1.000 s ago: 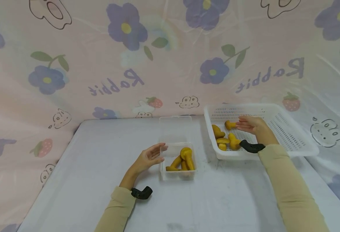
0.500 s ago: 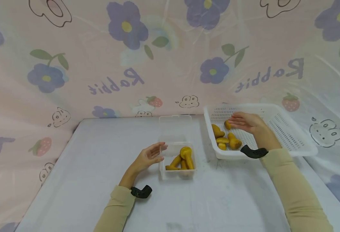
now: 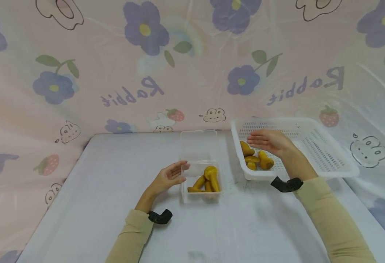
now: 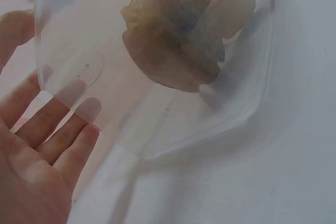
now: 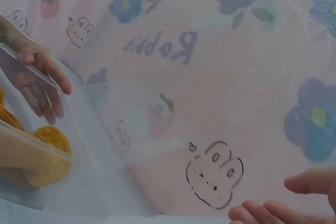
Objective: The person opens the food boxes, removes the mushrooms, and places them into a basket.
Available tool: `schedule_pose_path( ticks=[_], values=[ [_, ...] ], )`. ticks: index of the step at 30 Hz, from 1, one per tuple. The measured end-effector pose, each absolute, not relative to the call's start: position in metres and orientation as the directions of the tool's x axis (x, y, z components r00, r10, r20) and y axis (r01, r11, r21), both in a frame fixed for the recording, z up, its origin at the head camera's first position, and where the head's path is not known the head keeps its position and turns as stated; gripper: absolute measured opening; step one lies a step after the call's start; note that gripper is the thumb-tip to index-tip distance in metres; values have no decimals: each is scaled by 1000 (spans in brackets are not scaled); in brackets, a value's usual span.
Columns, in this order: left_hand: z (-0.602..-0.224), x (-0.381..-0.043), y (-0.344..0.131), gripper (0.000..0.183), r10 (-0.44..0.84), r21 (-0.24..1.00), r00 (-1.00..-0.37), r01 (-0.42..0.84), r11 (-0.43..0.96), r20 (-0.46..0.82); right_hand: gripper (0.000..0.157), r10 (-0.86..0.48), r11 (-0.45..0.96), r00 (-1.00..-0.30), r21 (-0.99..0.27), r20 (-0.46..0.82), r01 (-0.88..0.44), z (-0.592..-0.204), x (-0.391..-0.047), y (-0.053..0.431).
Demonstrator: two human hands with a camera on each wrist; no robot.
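Before rabbit-print cloth (image 3: 192,87), a relaxed left hand (image 3: 167,177) likely steadies a mushroom box (image 3: 192,199), outstretched right hand (image 3: 273,142) over a basket (image 3: 332,155).

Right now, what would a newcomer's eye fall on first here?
Probably the yellow mushrooms bunched in the central clear box. Next, the white basket at right, with more mushrooms at its left end and the right hand over it. Behind hangs a pink sheet with purple flowers.

The long-sleeved beige left arm (image 3: 130,233) slants in from the bottom edge, left of centre; the bare left hand (image 3: 167,178) points right, thumb (image 3: 178,181) apart. The likewise sleeved right arm (image 3: 332,217) enters from lower right, the bare right hand (image 3: 272,143) holding its straight fingers (image 3: 259,138) pointing left.
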State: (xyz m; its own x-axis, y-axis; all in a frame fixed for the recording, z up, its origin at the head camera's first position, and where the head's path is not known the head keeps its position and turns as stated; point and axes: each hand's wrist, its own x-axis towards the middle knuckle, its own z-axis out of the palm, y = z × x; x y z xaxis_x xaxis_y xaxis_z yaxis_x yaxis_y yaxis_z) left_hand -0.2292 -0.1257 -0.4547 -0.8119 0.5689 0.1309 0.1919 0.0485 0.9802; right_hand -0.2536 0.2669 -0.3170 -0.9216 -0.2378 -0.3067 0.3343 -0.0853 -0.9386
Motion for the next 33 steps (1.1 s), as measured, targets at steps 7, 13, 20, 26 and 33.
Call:
schedule_pose_path(
  ticks=[7, 13, 20, 26, 33],
  values=[
    [-453, -230, -125, 65, 576, 982, -807, 185, 42, 128, 18, -278, 29, -928, -968, -247, 249, -314, -240, 245],
    [-453, -231, -124, 67, 574, 983, -810, 176, 41, 121, 33, -310, 111, -922, -972, -233, 209, -312, -229, 227],
    [-457, -231, -125, 67, 579, 983, -804, 181, 20, 136, 40, -407, 162, -894, -978, -190, 134, -316, -218, 209],
    [-455, -230, -126, 67, 574, 984, -809, 174, 27, 127, 47, -477, 251, -856, -964, -201, 87, -319, -209, 193],
    [-455, -230, -126, 67, 571, 982, -810, 184, 36, 131, 46, -508, 303, -822, -947, -258, 110, -327, -204, 177]
  ],
)
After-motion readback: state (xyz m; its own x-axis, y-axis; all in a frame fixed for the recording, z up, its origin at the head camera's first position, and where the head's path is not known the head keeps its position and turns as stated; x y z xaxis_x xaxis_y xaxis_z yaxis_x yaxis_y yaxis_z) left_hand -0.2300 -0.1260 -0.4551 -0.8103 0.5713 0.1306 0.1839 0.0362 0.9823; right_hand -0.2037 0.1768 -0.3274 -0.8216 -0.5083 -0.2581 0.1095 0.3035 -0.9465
